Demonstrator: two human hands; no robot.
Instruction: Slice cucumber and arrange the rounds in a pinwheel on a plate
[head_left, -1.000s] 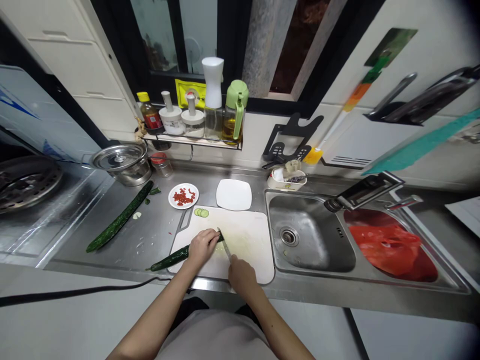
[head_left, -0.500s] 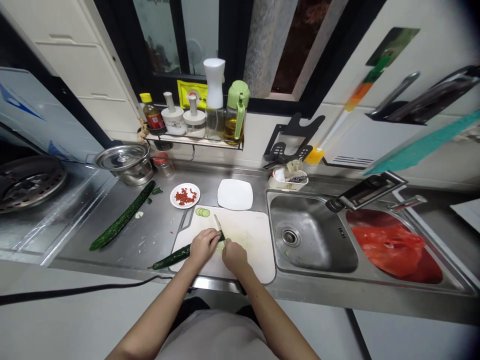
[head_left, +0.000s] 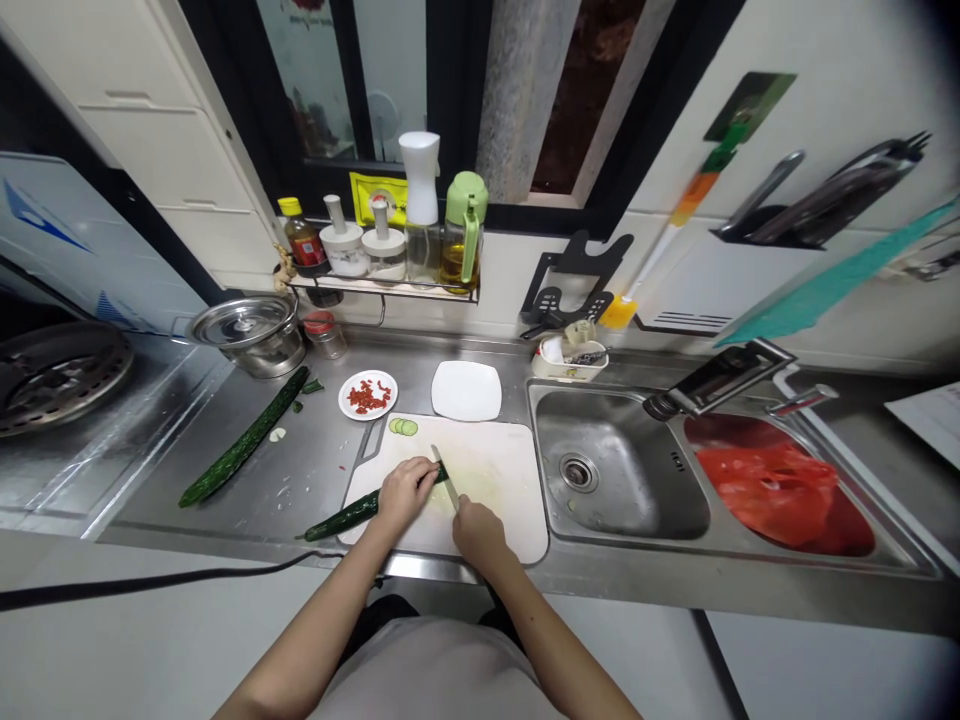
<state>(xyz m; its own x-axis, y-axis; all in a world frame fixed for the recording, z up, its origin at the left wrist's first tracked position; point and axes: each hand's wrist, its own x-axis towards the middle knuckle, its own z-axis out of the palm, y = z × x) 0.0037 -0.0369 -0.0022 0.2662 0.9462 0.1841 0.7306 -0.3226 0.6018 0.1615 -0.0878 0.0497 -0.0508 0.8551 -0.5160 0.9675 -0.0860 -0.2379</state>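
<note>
My left hand (head_left: 403,490) is wrapped over a dark green cucumber (head_left: 343,517) that lies slanted across the left part of a white cutting board (head_left: 517,500). Its cut end shows just past my fingertips. In my right hand (head_left: 480,530) is a knife (head_left: 445,480), gripped by the handle, its blade slanting up and left beside that cut end. A few pale green cucumber slices (head_left: 403,427) lie at the board's upper left. Behind the board are a white plate of chopped red pieces (head_left: 368,395) and a bare white square plate (head_left: 466,390).
A second cucumber (head_left: 244,440) lies on the steel counter at left, near a lidded pot (head_left: 247,335) and a red-topped jar (head_left: 325,335). Right of the board is a sink (head_left: 622,460); a red plastic bag (head_left: 772,495) sits in the other basin. Bottles stand on a wall shelf (head_left: 382,287).
My right hand has shifted slightly right and toward me with the knife, away from my left hand. My left hand keeps its hold on the cucumber. The whole view has shifted a little.
</note>
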